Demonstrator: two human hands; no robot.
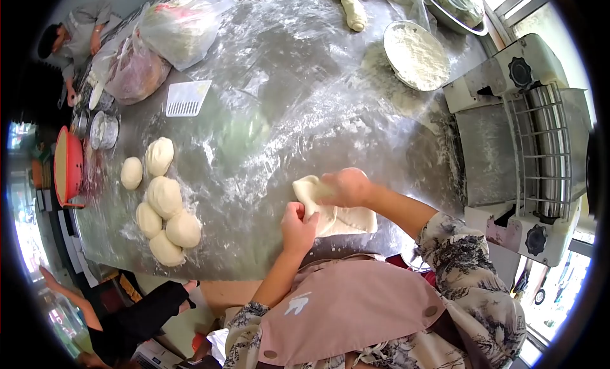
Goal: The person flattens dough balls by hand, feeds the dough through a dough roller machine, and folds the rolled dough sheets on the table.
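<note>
A flattened, folded sheet of pale dough [346, 221] lies on the floured metal table near its front edge, with one end lifted into a flap. My left hand [298, 229] is closed, its curled fingers pinching the near left side of that flap. From the right, my right hand [348, 187] grips the upper part of the same dough; its fingertips are slightly blurred and partly hidden. To the left of my hands, several round dough balls [164, 197] sit in a cluster, some touching.
A white toothed scraper [187, 99] lies beyond the balls, near filled plastic bags [184, 29]. A bowl of flour [417, 55] and a dough roll [351, 12] are at the back. A roller machine [548, 150] stands right, a red basin [68, 165] left. Two other people are leftward.
</note>
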